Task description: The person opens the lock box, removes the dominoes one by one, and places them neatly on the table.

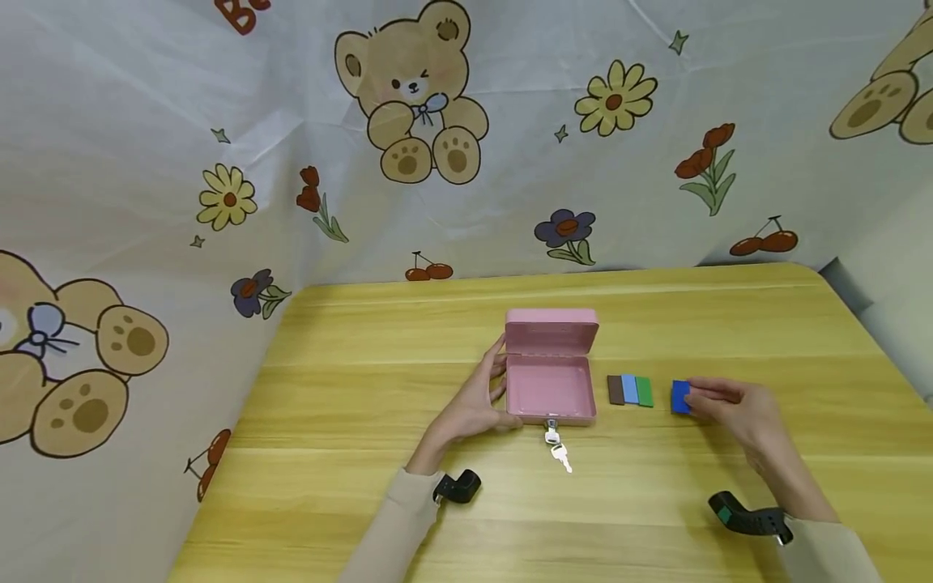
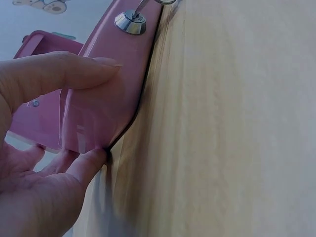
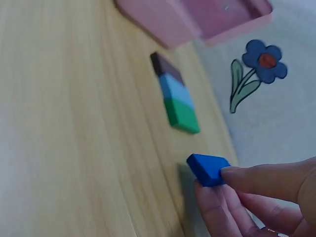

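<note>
A pink metal cash box point(image 1: 551, 387) stands on the table with its lid point(image 1: 551, 332) raised and nothing inside. My left hand point(image 1: 477, 401) grips the box's front left corner, the thumb on the front face and the other fingers along the side. Two keys point(image 1: 560, 456) hang from the lock point(image 2: 131, 22) at the front. To the right, my right hand point(image 1: 736, 409) pinches a dark blue block point(image 3: 210, 169) between thumb and fingers, just above the tabletop. Between box and hand lie a dark brown block point(image 1: 615, 390), a light blue block point(image 1: 630, 389) and a green block point(image 1: 645, 392), side by side.
The wooden table point(image 1: 350, 429) reaches back to a white cloth point(image 1: 525, 162) printed with bears and flowers. Each wrist wears a black camera mount, the left one point(image 1: 457, 487) and the right one point(image 1: 747, 516) both close over the tabletop.
</note>
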A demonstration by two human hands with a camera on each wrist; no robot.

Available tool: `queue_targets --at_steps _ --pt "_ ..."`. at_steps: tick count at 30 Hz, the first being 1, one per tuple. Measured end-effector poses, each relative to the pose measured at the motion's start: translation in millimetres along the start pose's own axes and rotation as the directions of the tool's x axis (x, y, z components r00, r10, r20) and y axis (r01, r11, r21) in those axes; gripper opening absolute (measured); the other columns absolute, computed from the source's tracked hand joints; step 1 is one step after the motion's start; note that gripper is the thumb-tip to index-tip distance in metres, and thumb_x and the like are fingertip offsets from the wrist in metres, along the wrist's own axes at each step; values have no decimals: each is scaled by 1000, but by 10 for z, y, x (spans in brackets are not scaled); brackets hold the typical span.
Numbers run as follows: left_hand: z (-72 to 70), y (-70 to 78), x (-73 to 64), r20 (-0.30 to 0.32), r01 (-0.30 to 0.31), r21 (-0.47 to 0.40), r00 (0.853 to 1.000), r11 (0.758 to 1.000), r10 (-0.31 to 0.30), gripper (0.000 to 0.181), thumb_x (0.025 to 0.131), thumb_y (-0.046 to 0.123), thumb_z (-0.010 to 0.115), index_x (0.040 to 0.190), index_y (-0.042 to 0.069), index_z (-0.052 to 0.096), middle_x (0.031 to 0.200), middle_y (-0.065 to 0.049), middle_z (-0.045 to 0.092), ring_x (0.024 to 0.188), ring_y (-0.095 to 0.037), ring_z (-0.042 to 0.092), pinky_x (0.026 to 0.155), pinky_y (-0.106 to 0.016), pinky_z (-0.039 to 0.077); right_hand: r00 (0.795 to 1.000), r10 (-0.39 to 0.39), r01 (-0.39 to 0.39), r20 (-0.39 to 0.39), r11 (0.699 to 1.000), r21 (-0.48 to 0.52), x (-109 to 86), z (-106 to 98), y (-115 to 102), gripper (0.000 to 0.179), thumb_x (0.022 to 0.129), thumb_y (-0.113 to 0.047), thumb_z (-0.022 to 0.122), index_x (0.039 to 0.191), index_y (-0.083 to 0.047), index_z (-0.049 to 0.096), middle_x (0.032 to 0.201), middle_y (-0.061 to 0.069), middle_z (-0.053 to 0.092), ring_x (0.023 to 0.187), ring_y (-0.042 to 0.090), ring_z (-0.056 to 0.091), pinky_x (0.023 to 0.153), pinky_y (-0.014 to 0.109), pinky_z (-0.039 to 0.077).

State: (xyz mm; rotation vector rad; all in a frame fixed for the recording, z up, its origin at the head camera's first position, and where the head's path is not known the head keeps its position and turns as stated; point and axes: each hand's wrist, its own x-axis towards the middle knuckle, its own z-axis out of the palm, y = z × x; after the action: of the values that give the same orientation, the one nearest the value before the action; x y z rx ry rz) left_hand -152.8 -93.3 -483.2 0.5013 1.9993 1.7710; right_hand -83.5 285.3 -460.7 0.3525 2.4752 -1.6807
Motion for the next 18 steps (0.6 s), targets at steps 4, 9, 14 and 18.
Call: queue_targets --at_steps 4,9,14,18 --pt "7 -29 4 6 5 -8 1000 1000 -5 139 64 -26 78 169 28 5 163 -14 30 153 -30 30 124 -34 33 998 56 -52 21 984 -168 112 -7 -20 51 103 -20 68 135 18 58 102 6 78 79 -1 66 70 16 58" --pt "23 -8 6 -2 10 -8 1000 1000 -10 140 63 -25 79 169 28 6 163 -13 31 153 -30 30 124 -35 33 998 41 -29 40 965 -261 200 57 -108 49 102 -23 68 131 16 62 109 18 76 83 1 61 67 14 52" --pt "12 2 13 -5 16 -11 1000 1000 -16 139 64 -26 79 169 26 5 164 -15 28 153 -32 30 125 -37 32 999 30 -21 31 962 -271 234 111 -134 44 102 -19 68 128 16 64 107 20 75 83 5 62 65 16 56" --pt "-1 6 10 -14 23 -8 1000 1000 -23 139 64 -26 78 169 27 5 164 -15 29 152 -31 31 125 -36 32 999 23 -12 35 957 -289 248 141 -147 44 102 -20 68 128 15 64 112 24 74 86 7 61 65 16 54"
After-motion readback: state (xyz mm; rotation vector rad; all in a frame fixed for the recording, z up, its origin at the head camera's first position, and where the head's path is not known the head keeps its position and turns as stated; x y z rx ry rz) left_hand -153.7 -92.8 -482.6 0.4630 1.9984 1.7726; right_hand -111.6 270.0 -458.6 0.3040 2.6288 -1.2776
